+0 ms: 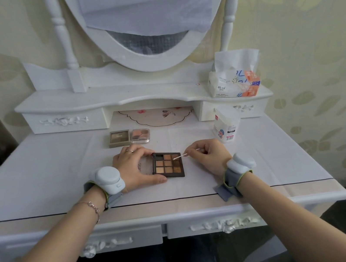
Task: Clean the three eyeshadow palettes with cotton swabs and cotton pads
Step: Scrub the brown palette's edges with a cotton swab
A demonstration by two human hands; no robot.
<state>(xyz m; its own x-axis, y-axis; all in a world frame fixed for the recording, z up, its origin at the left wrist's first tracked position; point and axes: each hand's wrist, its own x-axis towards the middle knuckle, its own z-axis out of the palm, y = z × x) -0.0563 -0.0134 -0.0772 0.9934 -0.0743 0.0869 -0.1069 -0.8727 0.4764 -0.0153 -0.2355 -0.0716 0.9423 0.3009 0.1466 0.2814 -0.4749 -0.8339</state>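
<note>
**Swab tip on an open nine-pan palette**

Head view: the left hand point(136, 168) is lying curled over the flipped-open lid of the nine-pan palette point(168, 165), covering most of it and bracing it on the white dressing table point(37, 176). The right hand point(209, 153) is pinching a cotton swab point(181, 156), its tip touching an upper-right pan. Two closed palettes, a brown one point(119, 138) and a pink one point(140, 136), are sitting behind. The cotton pad pack point(226, 127) print is too small to read.
</note>
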